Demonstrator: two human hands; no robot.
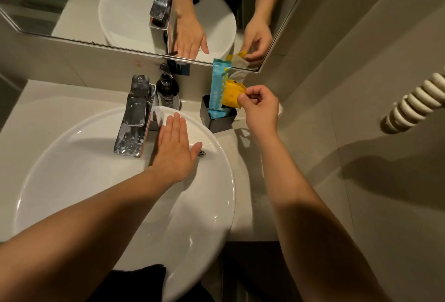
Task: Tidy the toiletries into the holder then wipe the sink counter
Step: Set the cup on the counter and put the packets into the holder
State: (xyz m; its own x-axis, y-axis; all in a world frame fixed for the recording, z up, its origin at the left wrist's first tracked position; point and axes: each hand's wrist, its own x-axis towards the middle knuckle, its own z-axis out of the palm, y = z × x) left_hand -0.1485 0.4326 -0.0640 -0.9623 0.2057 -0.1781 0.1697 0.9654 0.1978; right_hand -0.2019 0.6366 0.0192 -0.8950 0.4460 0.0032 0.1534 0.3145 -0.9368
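Note:
A black square holder [222, 122] stands on the counter to the right of the round white sink [72, 157]. A tall blue packet [218, 85] sticks up out of it. My right hand [258, 109] pinches a yellow packet [232, 93] by its edge, right over the holder's opening and touching the blue packet. My left hand [174, 150] hovers flat with fingers together over the basin, just right of the chrome faucet [134, 116]. It holds nothing.
A dark pump bottle [167, 90] stands behind the faucet against the wall. A mirror [120, 1] runs along the back. A white ribbed hose [414, 104] hangs on the right wall. The pale counter [243, 157] continues right of the sink. A dark cloth [142, 275] lies at the sink's near rim.

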